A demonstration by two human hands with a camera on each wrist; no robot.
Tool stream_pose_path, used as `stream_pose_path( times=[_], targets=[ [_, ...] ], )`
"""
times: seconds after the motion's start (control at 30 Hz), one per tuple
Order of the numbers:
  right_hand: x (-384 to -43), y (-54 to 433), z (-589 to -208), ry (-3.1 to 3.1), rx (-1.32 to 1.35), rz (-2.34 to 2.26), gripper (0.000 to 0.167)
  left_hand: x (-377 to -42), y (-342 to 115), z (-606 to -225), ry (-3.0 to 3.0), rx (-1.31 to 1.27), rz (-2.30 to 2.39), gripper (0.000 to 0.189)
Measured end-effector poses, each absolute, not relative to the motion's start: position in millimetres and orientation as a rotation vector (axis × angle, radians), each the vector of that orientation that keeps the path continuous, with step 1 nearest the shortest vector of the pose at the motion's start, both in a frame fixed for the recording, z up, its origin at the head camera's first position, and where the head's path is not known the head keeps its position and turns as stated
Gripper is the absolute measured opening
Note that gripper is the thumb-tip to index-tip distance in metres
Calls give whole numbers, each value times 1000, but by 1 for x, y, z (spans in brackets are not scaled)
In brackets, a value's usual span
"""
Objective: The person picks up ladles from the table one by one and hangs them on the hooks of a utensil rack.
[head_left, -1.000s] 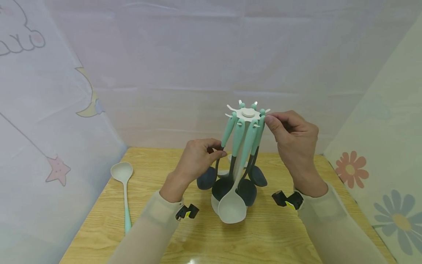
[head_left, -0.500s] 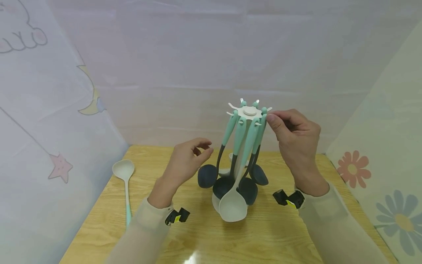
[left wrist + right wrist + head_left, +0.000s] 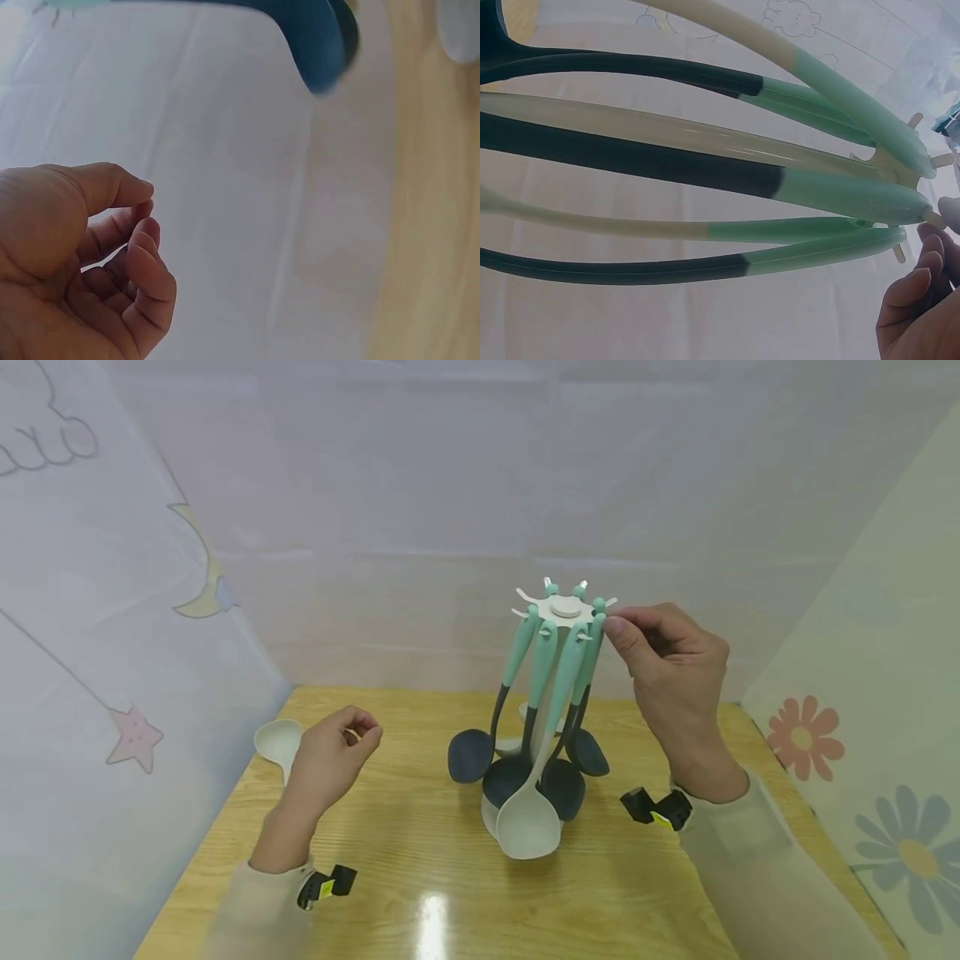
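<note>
A white rotating utensil rack point(image 3: 566, 607) stands on the table, hung with several mint-handled utensils. Among them are a white ladle point(image 3: 528, 825) at the front and dark-headed utensils, one a dark spoon point(image 3: 470, 756) on the left. My right hand point(image 3: 671, 672) pinches a hook of the rack at its right edge; the right wrist view has thumb and fingers point(image 3: 907, 289) at the hook tip. My left hand point(image 3: 330, 760) is off to the left, fingers loosely curled, holding nothing. Near it lies a loose white ladle point(image 3: 277, 739), its handle hidden behind my hand and forearm.
The wooden table point(image 3: 420, 893) ends at a pale cloth backdrop point(image 3: 405, 527), with printed cloth sides left and right. Black wrist cameras sit on both cuffs. The dark spoon point(image 3: 315, 45) shows above my left hand in the left wrist view.
My left hand has drawn back from the dark spoon on the rack and moved left to beside the loose ladle. My right hand has stayed at the rack's hook.
</note>
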State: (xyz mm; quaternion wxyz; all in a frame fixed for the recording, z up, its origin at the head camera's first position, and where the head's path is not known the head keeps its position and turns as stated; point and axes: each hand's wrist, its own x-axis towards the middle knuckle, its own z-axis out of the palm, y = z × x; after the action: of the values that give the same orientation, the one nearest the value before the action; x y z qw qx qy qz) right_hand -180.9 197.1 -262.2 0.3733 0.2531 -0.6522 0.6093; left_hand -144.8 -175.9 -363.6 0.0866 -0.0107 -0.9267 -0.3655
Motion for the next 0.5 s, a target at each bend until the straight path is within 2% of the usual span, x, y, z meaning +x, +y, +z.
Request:
stream_pose_path(
  times=[0.5],
  targets=[
    [-182,195,-262,-1658,646,1552,10,-124,-259,-422,-3089,267,-769,29]
  ],
)
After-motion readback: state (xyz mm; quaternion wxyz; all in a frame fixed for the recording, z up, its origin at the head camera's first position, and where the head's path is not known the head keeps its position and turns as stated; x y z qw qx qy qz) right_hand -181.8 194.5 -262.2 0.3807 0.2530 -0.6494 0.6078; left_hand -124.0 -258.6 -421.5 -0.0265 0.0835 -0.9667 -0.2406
